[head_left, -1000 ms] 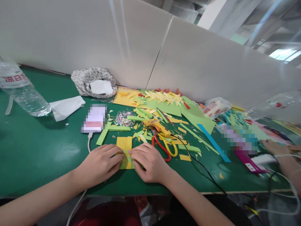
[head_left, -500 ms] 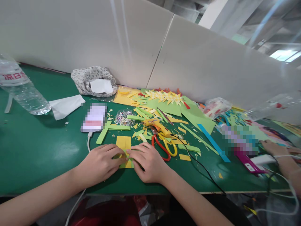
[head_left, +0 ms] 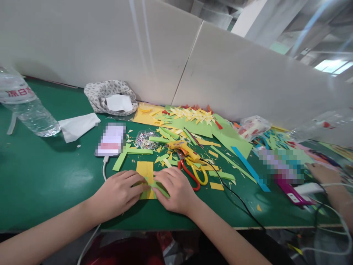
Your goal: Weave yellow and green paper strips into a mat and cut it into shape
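Observation:
A yellow paper strip [head_left: 144,169] lies flat on the green table near its front edge, with a lengthwise crease showing. Across its lower part runs a light green paper strip [head_left: 162,188]. My left hand [head_left: 117,193] pinches the green strip on the left side, its fingertips partly hiding it. On the right side, my right hand [head_left: 174,189] has its thumb and fingers closed on the same green strip, whose end shows under the palm. The middle of the crossing is partly covered by fingertips.
Scissors [head_left: 189,176] and a yellow glue gun [head_left: 184,150] lie just beyond my right hand among paper scraps. A phone [head_left: 110,139] on a cable, a water bottle [head_left: 33,106] and a cloth pouch [head_left: 95,97] stand left. Another person's hand [head_left: 321,173] is far right.
The green strip's right part now shows more under my right hand, slanting down to the right. My right fingers have shifted slightly, while my left hand stays nearly in place.

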`<state>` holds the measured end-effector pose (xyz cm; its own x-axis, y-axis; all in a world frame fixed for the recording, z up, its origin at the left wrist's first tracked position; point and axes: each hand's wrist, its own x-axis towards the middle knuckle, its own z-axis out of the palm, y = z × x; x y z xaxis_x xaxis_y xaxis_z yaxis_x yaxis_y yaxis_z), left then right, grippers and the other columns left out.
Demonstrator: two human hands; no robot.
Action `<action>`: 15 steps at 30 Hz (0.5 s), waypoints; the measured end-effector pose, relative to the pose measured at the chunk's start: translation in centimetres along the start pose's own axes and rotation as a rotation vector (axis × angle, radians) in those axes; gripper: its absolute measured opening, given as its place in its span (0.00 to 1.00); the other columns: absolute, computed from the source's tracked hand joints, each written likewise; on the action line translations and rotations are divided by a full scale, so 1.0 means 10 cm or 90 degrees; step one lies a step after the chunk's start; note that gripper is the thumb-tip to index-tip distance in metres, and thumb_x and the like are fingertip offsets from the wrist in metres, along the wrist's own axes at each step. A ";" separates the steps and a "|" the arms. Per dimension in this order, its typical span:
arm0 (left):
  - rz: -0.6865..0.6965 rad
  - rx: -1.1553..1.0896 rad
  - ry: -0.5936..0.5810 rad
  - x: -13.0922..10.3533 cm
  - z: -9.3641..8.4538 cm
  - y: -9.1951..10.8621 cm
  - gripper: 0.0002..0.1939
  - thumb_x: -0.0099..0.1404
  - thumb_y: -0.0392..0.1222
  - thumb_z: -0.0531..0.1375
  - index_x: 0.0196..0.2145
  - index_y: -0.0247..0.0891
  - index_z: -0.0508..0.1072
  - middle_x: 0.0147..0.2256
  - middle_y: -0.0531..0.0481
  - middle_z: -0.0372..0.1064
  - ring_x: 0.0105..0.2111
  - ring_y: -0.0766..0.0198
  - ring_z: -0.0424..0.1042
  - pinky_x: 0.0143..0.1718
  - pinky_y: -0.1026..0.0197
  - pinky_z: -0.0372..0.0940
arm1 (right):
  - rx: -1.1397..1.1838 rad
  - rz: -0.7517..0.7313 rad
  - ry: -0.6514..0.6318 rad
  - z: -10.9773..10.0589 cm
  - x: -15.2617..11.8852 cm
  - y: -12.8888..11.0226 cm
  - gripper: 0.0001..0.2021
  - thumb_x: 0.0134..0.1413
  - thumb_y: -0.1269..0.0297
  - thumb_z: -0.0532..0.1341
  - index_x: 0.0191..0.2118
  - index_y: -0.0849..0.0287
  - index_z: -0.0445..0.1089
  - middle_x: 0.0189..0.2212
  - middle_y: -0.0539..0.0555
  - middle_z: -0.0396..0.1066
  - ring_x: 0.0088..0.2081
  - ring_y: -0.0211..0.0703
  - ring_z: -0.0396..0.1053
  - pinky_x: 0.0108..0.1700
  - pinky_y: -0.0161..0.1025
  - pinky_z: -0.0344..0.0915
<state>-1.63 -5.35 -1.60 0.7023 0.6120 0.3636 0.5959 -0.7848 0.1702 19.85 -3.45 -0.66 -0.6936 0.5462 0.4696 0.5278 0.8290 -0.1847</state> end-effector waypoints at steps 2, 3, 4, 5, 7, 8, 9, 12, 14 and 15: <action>-0.034 0.000 0.035 0.00 0.01 0.00 0.13 0.64 0.34 0.51 0.44 0.41 0.68 0.42 0.48 0.71 0.43 0.58 0.69 0.44 0.54 0.65 | -0.007 0.027 0.000 0.00 -0.01 0.02 0.12 0.54 0.60 0.57 0.41 0.62 0.65 0.35 0.58 0.72 0.39 0.48 0.66 0.41 0.46 0.61; -0.057 -0.001 0.053 0.00 0.02 0.00 0.13 0.63 0.34 0.52 0.44 0.40 0.68 0.43 0.47 0.70 0.44 0.57 0.68 0.46 0.53 0.64 | -0.008 0.030 -0.006 0.00 -0.01 0.03 0.13 0.54 0.58 0.58 0.41 0.62 0.65 0.35 0.58 0.72 0.39 0.48 0.66 0.41 0.46 0.61; -0.080 -0.004 0.066 0.00 0.02 0.01 0.13 0.62 0.34 0.53 0.45 0.39 0.67 0.45 0.46 0.70 0.46 0.57 0.67 0.48 0.52 0.63 | -0.007 0.026 -0.014 0.00 -0.01 0.03 0.14 0.53 0.57 0.58 0.41 0.62 0.65 0.34 0.58 0.72 0.39 0.48 0.66 0.41 0.46 0.61; -0.105 -0.011 0.073 0.00 0.01 0.01 0.15 0.61 0.35 0.53 0.46 0.38 0.66 0.47 0.45 0.68 0.47 0.56 0.66 0.49 0.51 0.62 | -0.005 0.019 -0.018 0.00 -0.01 0.03 0.14 0.54 0.57 0.58 0.41 0.62 0.65 0.34 0.57 0.72 0.39 0.48 0.66 0.41 0.45 0.61; -0.155 -0.037 0.075 0.01 0.00 0.00 0.17 0.60 0.37 0.55 0.48 0.38 0.64 0.50 0.44 0.66 0.50 0.54 0.64 0.50 0.51 0.61 | -0.003 0.006 -0.018 0.00 -0.01 0.02 0.12 0.54 0.59 0.58 0.40 0.62 0.65 0.33 0.56 0.72 0.38 0.47 0.66 0.41 0.45 0.60; -0.185 -0.057 0.072 0.01 -0.02 -0.01 0.18 0.60 0.39 0.55 0.48 0.38 0.62 0.51 0.43 0.64 0.51 0.54 0.63 0.50 0.51 0.61 | -0.002 0.002 -0.016 0.00 -0.01 0.01 0.10 0.55 0.60 0.57 0.40 0.61 0.65 0.33 0.56 0.72 0.38 0.47 0.66 0.40 0.45 0.60; -0.216 -0.080 0.069 0.01 -0.03 -0.03 0.18 0.61 0.42 0.55 0.49 0.39 0.61 0.52 0.43 0.64 0.52 0.54 0.63 0.50 0.52 0.61 | -0.001 0.001 -0.014 0.00 -0.01 0.00 0.09 0.55 0.61 0.57 0.39 0.61 0.65 0.33 0.56 0.72 0.38 0.47 0.66 0.40 0.45 0.60; -0.295 -0.133 0.052 0.04 -0.08 -0.13 0.18 0.64 0.48 0.51 0.51 0.40 0.60 0.52 0.44 0.63 0.52 0.56 0.62 0.50 0.53 0.62 | 0.010 -0.005 -0.012 0.01 -0.01 -0.01 0.07 0.56 0.63 0.56 0.38 0.60 0.65 0.33 0.56 0.72 0.37 0.46 0.65 0.39 0.45 0.59; -0.315 -0.121 0.030 0.06 -0.13 -0.20 0.20 0.65 0.49 0.50 0.52 0.41 0.60 0.52 0.44 0.62 0.52 0.54 0.62 0.51 0.50 0.61 | 0.031 -0.006 -0.009 0.01 -0.02 0.00 0.06 0.55 0.64 0.57 0.38 0.60 0.64 0.33 0.55 0.72 0.37 0.46 0.65 0.40 0.45 0.60; -0.301 -0.107 0.019 0.07 -0.15 -0.23 0.20 0.64 0.50 0.51 0.51 0.41 0.62 0.52 0.44 0.62 0.52 0.53 0.61 0.52 0.49 0.60 | 0.046 -0.004 -0.006 0.01 -0.02 0.00 0.07 0.54 0.64 0.58 0.38 0.60 0.64 0.33 0.55 0.71 0.37 0.46 0.65 0.40 0.45 0.60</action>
<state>-3.04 -3.28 -0.37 0.3577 0.9033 0.2367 0.7738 -0.4286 0.4664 19.95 -3.53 -0.85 -0.7016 0.5416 0.4630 0.4870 0.8388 -0.2432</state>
